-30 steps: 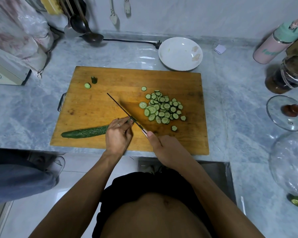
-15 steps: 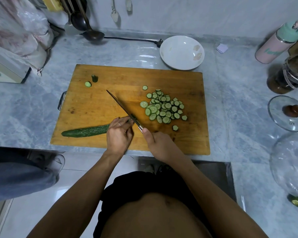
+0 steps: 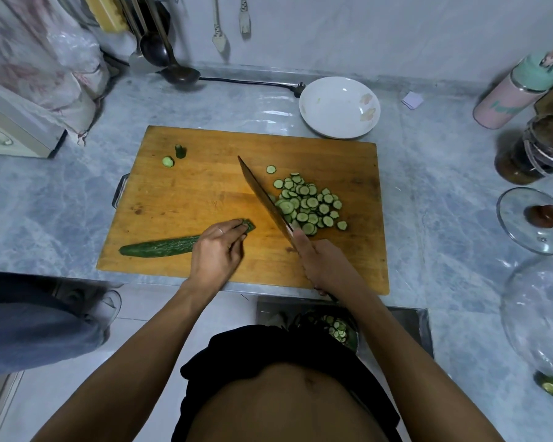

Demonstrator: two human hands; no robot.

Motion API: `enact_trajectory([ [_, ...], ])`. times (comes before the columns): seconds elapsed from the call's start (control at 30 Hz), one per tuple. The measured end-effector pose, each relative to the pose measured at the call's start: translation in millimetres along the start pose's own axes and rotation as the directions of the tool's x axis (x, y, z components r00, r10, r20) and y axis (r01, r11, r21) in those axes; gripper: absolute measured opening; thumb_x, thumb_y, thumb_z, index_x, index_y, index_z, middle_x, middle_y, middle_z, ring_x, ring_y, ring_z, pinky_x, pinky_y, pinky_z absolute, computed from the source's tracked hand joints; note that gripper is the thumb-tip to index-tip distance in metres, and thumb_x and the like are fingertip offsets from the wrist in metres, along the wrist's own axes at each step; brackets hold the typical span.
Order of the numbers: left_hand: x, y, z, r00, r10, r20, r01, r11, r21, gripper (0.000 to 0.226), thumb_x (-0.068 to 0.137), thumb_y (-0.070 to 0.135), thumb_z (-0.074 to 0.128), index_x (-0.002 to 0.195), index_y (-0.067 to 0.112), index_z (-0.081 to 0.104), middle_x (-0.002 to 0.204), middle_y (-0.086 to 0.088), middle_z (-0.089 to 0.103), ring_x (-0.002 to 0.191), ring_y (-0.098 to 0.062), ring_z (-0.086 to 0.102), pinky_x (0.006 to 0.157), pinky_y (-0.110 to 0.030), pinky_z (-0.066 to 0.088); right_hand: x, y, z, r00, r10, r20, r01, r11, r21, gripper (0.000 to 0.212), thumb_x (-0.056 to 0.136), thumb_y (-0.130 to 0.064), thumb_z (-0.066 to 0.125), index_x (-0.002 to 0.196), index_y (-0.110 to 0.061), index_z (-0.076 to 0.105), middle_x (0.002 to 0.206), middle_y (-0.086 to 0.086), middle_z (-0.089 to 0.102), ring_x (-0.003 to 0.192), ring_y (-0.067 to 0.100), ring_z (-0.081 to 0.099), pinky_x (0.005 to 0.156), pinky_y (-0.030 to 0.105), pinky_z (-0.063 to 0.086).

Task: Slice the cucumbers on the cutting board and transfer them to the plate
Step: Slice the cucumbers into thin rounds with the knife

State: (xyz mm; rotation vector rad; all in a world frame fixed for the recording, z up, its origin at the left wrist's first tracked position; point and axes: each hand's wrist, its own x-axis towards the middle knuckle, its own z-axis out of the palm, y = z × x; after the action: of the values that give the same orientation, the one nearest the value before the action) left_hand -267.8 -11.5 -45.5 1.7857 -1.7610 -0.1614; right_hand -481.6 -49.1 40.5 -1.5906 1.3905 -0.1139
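- grey marbled table (image 3: pixel 428 193) carries everything i see, with a wooden cutting board (image 3: pixel 205 199) lying flat at its near edge.
- a white plate (image 3: pixel 339 106) sits just beyond the board's far right corner, holding no slices.
- my right hand (image 3: pixel 324 266) has its fingers wrapped round the handle of a knife (image 3: pixel 262 199); the blade is angled against the left side of the slice pile.
- my left hand (image 3: pixel 219 250) has curled fingers holding the cut end of the whole cucumber (image 3: pixel 160 247), which lies along the board's near left part.
- a heap of cucumber slices (image 3: pixel 310 205) rests on the board's right half, just beside the blade.
- two small end pieces (image 3: pixel 173 156) lie well apart, near the board's far left.
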Motion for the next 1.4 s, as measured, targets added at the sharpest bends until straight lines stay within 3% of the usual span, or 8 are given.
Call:
enact_trajectory([
  [0.23, 1, 6, 9, 0.999, -0.042, -0.005, 0.042, 0.998, 0.038, 0.030, 0.077, 0.002, 0.062, 0.101, 0.010, 0.076, 0.107, -0.007, 0.072, 0.097, -0.027, 0.067, 0.081, -0.035, 0.056, -18, -9, 5, 0.994, -0.083, 0.068, 0.085, 0.996, -0.035, 0.067, 0.104, -0.053, 0.022, 0.061, -0.011, 0.051, 0.060, 0.004, 0.052, 0.059, 0.015, 0.049, 0.065, 0.031, 0.037],
  [0.37, 0, 8, 12, 0.998, -0.064, -0.016, 0.065, 0.997, 0.049, 0.034, 0.074, 0.002, 0.057, 0.101, 0.009, 0.076, 0.108, -0.009, 0.072, 0.097, -0.029, 0.067, 0.080, -0.037, 0.056, -22, -11, 12, 0.992, -0.102, 0.074, 0.107, 0.991, -0.075, 0.065, 0.104, -0.053, 0.021, 0.054, -0.016, 0.040, 0.055, 0.000, 0.046, 0.054, 0.012, 0.044, 0.060, 0.031, 0.033],
  [0.6, 1, 7, 18, 0.994, -0.107, -0.012, 0.107, 0.992, 0.070, 0.035, 0.077, 0.006, 0.052, 0.102, 0.013, 0.076, 0.111, -0.005, 0.071, 0.101, -0.028, 0.064, 0.081, -0.035, 0.055, -27, -9, 9, 0.987, -0.143, 0.069, 0.151, 0.980, -0.128, 0.065, 0.105, -0.052, 0.021, 0.056, -0.015, 0.042, 0.059, 0.004, 0.051, 0.056, 0.013, 0.047, 0.056, 0.030, 0.034],
  [0.97, 0, 8, 23, 0.993, -0.109, -0.040, 0.111, 0.993, 0.050, 0.032, 0.079, 0.006, 0.053, 0.100, 0.010, 0.076, 0.109, -0.008, 0.071, 0.098, -0.031, 0.064, 0.082, -0.036, 0.054, -21, -17, 2, 0.988, -0.088, 0.126, 0.105, 0.985, -0.134, 0.066, 0.104, -0.054, 0.020, 0.056, -0.014, 0.042, 0.060, 0.004, 0.049, 0.057, 0.013, 0.046, 0.065, 0.031, 0.036],
  [1.23, 1, 12, 19, 0.992, -0.126, -0.011, 0.126, 0.991, 0.049, 0.032, 0.077, 0.001, 0.060, 0.103, 0.010, 0.076, 0.111, -0.009, 0.071, 0.100, -0.030, 0.064, 0.084, -0.037, 0.054, -5, -9, 24, 0.994, -0.099, 0.055, 0.104, 0.990, -0.098, 0.066, 0.105, -0.050, 0.021, 0.053, -0.015, 0.041, 0.058, 0.002, 0.046, 0.068, 0.022, 0.048, 0.070, 0.029, 0.031],
  [1.4, 2, 8, 9, 0.998, -0.069, 0.004, 0.069, 0.997, 0.022, 0.028, 0.078, -0.003, 0.069, 0.102, 0.008, 0.076, 0.108, -0.009, 0.072, 0.098, -0.027, 0.067, 0.082, -0.035, 0.056, -3, 1, 15, 0.999, -0.048, 0.015, 0.049, 0.999, -0.007, 0.068, 0.103, -0.056, 0.019, 0.054, -0.015, 0.044, 0.056, 0.005, 0.050, 0.056, 0.020, 0.051, 0.067, 0.032, 0.040],
])
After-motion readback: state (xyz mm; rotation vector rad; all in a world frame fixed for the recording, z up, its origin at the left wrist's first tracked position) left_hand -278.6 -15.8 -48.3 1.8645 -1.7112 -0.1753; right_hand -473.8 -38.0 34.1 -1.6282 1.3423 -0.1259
